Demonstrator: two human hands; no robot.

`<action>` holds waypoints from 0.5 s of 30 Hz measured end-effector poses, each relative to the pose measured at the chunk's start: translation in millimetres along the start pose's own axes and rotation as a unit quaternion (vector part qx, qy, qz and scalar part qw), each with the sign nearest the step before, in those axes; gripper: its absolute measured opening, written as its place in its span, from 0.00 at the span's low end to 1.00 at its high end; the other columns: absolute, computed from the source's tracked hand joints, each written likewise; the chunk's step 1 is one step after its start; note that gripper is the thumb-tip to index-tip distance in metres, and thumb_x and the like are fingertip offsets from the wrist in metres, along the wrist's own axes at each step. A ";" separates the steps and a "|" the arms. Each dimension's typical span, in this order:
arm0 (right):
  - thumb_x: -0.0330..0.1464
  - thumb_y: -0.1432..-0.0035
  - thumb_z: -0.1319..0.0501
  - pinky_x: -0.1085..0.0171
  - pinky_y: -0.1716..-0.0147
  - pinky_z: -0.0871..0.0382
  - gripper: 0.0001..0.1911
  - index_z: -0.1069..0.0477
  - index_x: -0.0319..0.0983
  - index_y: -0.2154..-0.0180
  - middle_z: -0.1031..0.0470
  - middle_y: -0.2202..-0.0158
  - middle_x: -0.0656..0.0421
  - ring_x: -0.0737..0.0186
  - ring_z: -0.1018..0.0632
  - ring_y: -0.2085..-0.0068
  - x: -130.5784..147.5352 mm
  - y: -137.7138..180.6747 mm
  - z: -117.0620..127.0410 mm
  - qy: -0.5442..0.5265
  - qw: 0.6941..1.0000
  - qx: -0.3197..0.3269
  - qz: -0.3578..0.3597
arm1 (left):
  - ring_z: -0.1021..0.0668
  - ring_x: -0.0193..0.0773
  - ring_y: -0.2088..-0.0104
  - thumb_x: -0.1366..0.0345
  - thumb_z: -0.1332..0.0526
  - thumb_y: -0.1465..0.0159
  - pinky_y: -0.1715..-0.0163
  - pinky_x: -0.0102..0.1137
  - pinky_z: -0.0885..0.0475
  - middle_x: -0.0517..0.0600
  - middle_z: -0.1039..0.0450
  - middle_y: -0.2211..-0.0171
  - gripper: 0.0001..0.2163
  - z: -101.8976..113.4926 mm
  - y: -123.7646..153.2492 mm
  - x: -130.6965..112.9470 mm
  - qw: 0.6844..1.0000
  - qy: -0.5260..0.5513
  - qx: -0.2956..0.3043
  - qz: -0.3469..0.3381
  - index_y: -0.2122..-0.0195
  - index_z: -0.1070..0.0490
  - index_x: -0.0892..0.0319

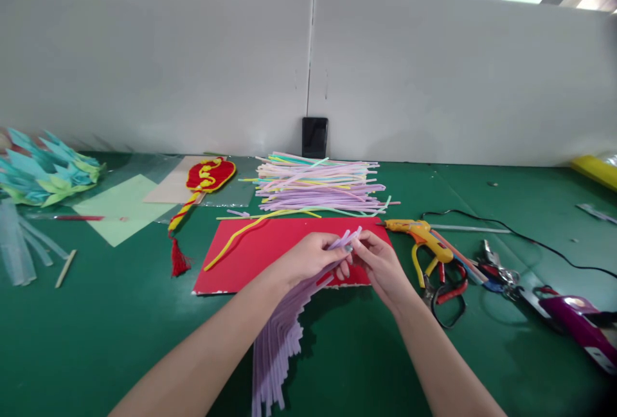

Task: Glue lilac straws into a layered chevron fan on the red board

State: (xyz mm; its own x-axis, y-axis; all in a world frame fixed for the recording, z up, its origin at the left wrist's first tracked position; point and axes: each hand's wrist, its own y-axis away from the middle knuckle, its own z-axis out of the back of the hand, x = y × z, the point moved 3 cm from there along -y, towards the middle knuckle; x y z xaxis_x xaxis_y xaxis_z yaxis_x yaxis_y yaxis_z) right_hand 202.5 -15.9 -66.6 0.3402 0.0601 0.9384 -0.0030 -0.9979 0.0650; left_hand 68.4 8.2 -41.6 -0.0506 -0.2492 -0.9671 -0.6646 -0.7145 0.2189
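My left hand point(313, 257) is closed around a bundle of lilac pipe cleaners point(277, 346), which hang down toward me and fan out below the wrist. Their upper tips stick out between both hands. My right hand point(380, 261) pinches those tips with thumb and fingers. Both hands hover over the near edge of a red sheet point(255, 251) lying on the green table point(120, 327). A single yellow pipe cleaner point(238, 237) curves across the red sheet.
A pile of pastel pipe cleaners point(318, 184) lies behind the red sheet. A yellow glue gun point(421, 237), pliers point(446, 288), scissors and a purple tool point(578, 320) sit at right. A red-and-yellow ornament with tassel point(205, 179), pale green paper and a teal paper craft point(43, 169) are at left.
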 end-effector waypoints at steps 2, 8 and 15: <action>0.38 0.53 0.32 0.68 0.74 0.35 0.11 0.28 0.39 0.70 0.28 0.76 0.63 0.69 0.29 0.74 0.8 -0.2 -0.6 -0.001 1.000 0.000 0.000 | 0.26 0.32 0.78 0.61 0.41 0.40 0.74 0.29 0.31 0.48 0.30 0.79 0.10 0.3 0.1 0.2 1.000 0.002 -0.001 0.000 0.73 0.33 0.64; 0.36 0.53 0.32 0.69 0.74 0.35 0.12 0.28 0.41 0.65 0.27 0.70 0.63 0.71 0.29 0.74 0.6 -0.1 1.8 -0.028 1.000 -0.012 0.004 | 0.26 0.33 0.78 0.60 0.40 0.41 0.74 0.29 0.31 0.48 0.29 0.79 0.11 -0.2 0.1 0.4 1.000 0.004 0.003 0.004 0.74 0.33 0.63; 0.34 0.56 0.30 0.70 0.77 0.35 0.11 0.28 0.41 0.70 0.28 0.70 0.63 0.70 0.29 0.73 -0.8 -2.0 3.9 -0.020 0.996 -0.060 0.059 | 0.26 0.33 0.79 0.60 0.40 0.41 0.74 0.29 0.31 0.48 0.29 0.79 0.10 -1.3 0.5 -0.5 1.000 0.008 -0.001 0.013 0.73 0.33 0.63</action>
State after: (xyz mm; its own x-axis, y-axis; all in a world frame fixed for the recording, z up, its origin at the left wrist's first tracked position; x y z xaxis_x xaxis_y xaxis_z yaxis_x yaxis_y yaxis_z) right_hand 205.9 -14.0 -68.8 0.3687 -0.0600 0.9276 -0.1565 -0.9877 -0.0017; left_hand 69.1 7.2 -40.8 -0.0571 -0.2782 -0.9588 -0.6616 -0.7087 0.2451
